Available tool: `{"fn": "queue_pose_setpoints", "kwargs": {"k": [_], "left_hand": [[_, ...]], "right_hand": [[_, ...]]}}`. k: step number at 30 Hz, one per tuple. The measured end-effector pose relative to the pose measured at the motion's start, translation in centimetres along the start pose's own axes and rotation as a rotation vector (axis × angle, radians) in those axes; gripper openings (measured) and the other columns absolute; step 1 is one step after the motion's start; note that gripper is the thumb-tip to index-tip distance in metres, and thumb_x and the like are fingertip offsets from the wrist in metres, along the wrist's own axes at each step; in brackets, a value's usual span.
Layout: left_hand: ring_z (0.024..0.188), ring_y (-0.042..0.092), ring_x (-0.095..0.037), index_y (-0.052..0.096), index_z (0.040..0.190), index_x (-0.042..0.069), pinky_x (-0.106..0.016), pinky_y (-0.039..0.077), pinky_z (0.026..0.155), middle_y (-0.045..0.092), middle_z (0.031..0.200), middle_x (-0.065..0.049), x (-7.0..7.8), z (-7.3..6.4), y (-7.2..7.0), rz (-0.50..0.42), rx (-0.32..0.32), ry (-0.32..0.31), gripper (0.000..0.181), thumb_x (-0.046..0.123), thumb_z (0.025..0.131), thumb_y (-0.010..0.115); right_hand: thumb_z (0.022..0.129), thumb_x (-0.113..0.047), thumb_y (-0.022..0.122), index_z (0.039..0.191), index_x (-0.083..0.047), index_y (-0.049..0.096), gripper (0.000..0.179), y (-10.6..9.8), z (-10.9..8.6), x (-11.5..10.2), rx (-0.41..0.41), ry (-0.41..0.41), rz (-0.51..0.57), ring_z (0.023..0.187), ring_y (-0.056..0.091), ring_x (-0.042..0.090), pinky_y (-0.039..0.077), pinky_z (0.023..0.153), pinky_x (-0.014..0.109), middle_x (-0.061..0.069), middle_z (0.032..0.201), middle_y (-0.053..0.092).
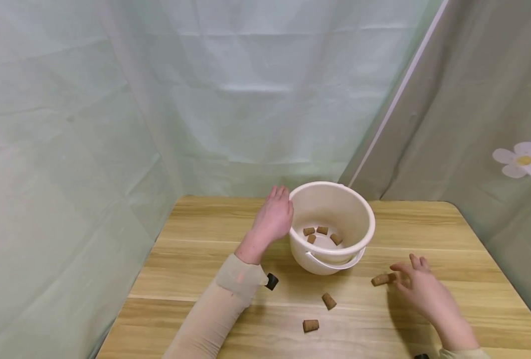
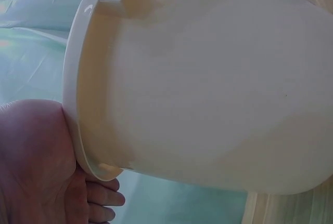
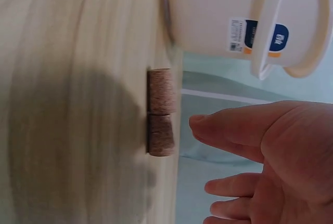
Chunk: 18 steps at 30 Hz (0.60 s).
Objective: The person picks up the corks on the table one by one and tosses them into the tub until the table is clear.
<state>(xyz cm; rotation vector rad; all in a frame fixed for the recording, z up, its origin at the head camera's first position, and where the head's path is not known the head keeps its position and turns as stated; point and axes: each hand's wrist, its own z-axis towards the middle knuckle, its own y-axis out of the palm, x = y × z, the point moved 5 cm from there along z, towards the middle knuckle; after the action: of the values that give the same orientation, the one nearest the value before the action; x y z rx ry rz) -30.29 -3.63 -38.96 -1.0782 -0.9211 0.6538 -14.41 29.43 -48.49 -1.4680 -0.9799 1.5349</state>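
A white bucket (image 1: 332, 253) stands upright toward the back of the table, its handle hanging down in front. Several corks (image 1: 322, 230) lie on its floor. My left hand (image 1: 271, 214) rests against the left side of the bucket's rim, fingers loosely extended; in the left wrist view the palm (image 2: 34, 156) is right at the rim, the thumb hidden. To the right, my right hand (image 1: 429, 294) hovers by two corks lying end to end, a nearer one (image 3: 161, 135) and a farther one (image 3: 161, 91). Its thumb and fingers are apart, holding nothing.
Two more loose corks, one tilted (image 1: 329, 300) and one nearer (image 1: 310, 325), lie on the wooden table (image 1: 193, 259) in front of the bucket. Pale curtains (image 1: 256, 99) hang around the table's back and sides. A small black piece (image 1: 271, 281) sticks out at the left cuff.
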Motion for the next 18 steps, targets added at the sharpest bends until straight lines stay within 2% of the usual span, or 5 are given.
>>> {"fn": "queue_pose_setpoints", "kwargs": {"k": [3,8,15,18], "left_hand": [[0.160,0.025,-0.038,0.036,0.159,-0.014,-0.043,0.011,0.132,0.035,0.167,-0.029,0.05,0.06,0.06,0.006,0.003,0.001,0.053,0.018,0.117,0.032],[0.160,0.025,-0.040,0.036,0.158,-0.014,-0.044,0.012,0.132,0.037,0.166,-0.030,0.14,0.16,0.07,0.015,0.011,0.007,0.052,0.017,0.117,0.035],[0.160,0.023,-0.040,0.036,0.159,-0.013,-0.045,0.013,0.131,0.035,0.167,-0.029,0.13,0.13,0.07,0.006,0.002,-0.017,0.053,0.018,0.117,0.035],[0.160,0.023,-0.040,0.036,0.159,-0.013,-0.045,0.013,0.131,0.035,0.167,-0.029,0.16,0.12,0.06,0.011,-0.001,-0.019,0.052,0.018,0.117,0.035]], "right_hand": [[0.091,-0.015,0.079,0.120,-0.006,0.077,0.030,0.48,0.18,0.11,-0.002,-0.014,-0.019,0.138,0.027,0.077,0.041,0.090,0.090,0.053,0.151,0.032],[0.088,-0.012,0.079,0.102,-0.012,0.075,0.015,0.90,0.10,0.12,0.014,-0.020,-0.013,0.137,0.028,0.077,0.039,0.093,0.090,0.053,0.149,0.035],[0.085,-0.011,0.082,0.115,-0.004,0.075,0.032,1.07,0.17,0.28,0.037,-0.029,-0.021,0.136,0.030,0.077,0.040,0.092,0.089,0.053,0.148,0.037],[0.085,-0.011,0.082,0.112,-0.004,0.077,0.028,1.07,0.24,0.21,0.043,-0.036,-0.029,0.135,0.030,0.078,0.039,0.092,0.089,0.054,0.147,0.038]]}}
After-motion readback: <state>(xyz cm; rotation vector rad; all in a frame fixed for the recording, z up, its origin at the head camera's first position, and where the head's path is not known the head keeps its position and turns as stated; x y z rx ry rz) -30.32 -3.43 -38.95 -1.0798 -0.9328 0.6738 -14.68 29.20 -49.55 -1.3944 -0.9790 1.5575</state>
